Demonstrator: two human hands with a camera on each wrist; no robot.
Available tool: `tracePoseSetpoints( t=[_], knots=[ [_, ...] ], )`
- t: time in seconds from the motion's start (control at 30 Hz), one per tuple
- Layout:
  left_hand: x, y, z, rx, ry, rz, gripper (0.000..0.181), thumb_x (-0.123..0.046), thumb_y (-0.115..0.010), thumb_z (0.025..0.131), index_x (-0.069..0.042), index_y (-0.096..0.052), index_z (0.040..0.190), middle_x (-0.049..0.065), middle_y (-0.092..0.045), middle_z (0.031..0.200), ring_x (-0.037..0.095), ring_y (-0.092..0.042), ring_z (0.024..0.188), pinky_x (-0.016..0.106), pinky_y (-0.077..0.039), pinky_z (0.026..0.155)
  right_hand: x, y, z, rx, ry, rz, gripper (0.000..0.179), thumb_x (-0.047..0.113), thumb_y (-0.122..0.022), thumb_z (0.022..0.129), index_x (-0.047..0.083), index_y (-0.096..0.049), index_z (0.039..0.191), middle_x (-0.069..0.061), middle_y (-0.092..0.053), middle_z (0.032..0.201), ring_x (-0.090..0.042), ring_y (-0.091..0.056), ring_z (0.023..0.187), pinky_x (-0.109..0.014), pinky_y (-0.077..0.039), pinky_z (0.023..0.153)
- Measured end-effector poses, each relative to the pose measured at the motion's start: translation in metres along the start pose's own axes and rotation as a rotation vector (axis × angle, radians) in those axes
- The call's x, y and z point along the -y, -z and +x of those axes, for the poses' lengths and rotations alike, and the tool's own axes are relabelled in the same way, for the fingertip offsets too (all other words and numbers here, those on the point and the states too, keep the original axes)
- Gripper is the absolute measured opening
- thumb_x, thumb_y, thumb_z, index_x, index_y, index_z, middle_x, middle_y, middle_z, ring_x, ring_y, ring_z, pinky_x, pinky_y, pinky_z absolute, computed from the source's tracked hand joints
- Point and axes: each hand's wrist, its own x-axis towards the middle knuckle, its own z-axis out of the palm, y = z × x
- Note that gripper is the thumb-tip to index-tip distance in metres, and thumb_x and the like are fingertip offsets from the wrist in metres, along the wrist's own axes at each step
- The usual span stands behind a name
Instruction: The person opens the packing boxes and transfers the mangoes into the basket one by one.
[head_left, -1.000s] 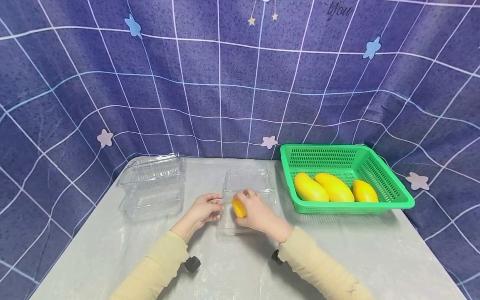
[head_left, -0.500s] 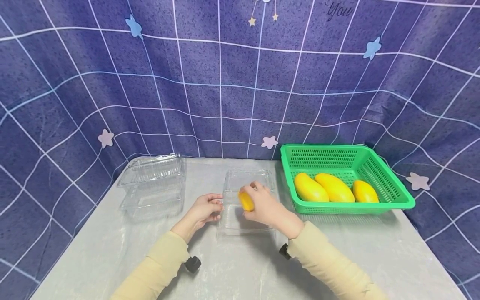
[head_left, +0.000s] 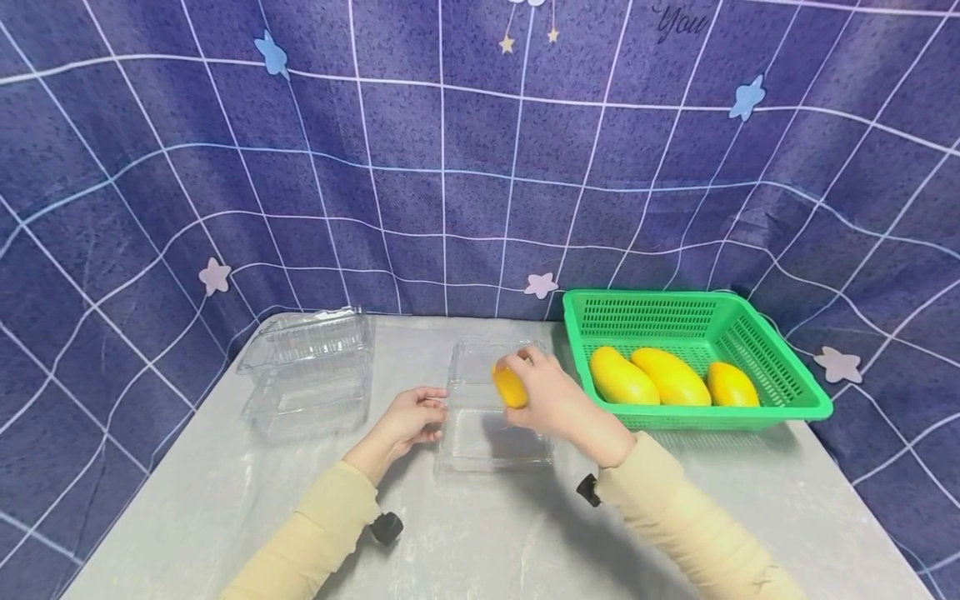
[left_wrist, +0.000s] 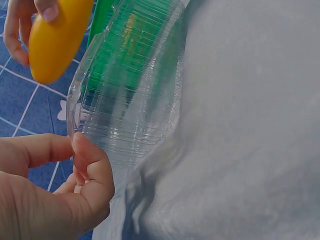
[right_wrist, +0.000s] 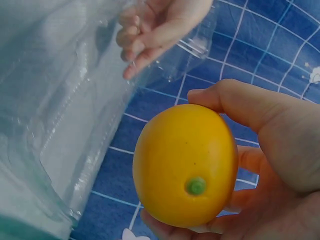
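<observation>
A yellow mango (head_left: 509,387) is in my right hand (head_left: 553,398), raised above the open clear plastic clamshell container (head_left: 491,446). In the right wrist view, the fingers and thumb curl round the mango (right_wrist: 185,160), and its green stem end faces the camera. My left hand (head_left: 408,418) is at the container's left edge. The left wrist view has its thumb and forefinger pinching the rim of the container (left_wrist: 125,95). I see no mango inside the container.
At the right stands a green perforated basket (head_left: 697,412) with three mangoes (head_left: 667,377) in it. Another clear clamshell container (head_left: 307,375) lies open at the back left of the grey-covered table (head_left: 480,533). A blue grid-patterned curtain (head_left: 480,200) hangs behind.
My right hand has lifted the mango up and to the right, away from the container's base. My left hand has stayed at the container's left edge.
</observation>
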Motion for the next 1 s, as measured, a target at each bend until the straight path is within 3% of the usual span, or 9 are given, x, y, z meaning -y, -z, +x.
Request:
tracePoseSetpoints(
  t=[0.3, 0.57, 1.0],
  knots=[
    [0.001, 0.002, 0.000, 0.006, -0.001, 0.004, 0.048, 0.009, -0.055, 0.083, 0.006, -0.045, 0.130, 0.006, -0.051, 0.093, 0.012, -0.052, 0.072, 0.024, -0.051, 0.059, -0.007, 0.023, -0.008, -0.037, 0.017, 0.010, 0.057, 0.020, -0.078, 0.068, 0.013, -0.055, 0.119, -0.015, -0.050, 0.117, -0.033, -0.050, 0.096, -0.043, -0.053, 0.075],
    [0.000, 0.001, 0.000, -0.006, 0.003, 0.008, 0.048, 0.010, -0.056, 0.082, 0.005, -0.048, 0.129, 0.006, -0.051, 0.093, 0.012, -0.052, 0.072, 0.023, -0.051, 0.059, -0.016, 0.042, -0.010, -0.060, -0.029, -0.001, 0.056, 0.020, -0.079, 0.068, 0.014, -0.055, 0.118, -0.017, -0.049, 0.122, -0.037, -0.050, 0.099, -0.047, -0.052, 0.073],
    [-0.001, -0.001, 0.000, -0.017, 0.009, -0.007, 0.048, 0.012, -0.055, 0.081, 0.006, -0.049, 0.128, 0.005, -0.052, 0.089, 0.013, -0.053, 0.072, 0.022, -0.052, 0.057, -0.049, 0.065, -0.018, -0.121, -0.079, -0.007, 0.055, 0.013, -0.079, 0.067, 0.013, -0.055, 0.116, -0.024, -0.048, 0.124, -0.044, -0.049, 0.100, -0.053, -0.053, 0.072]
  ],
)
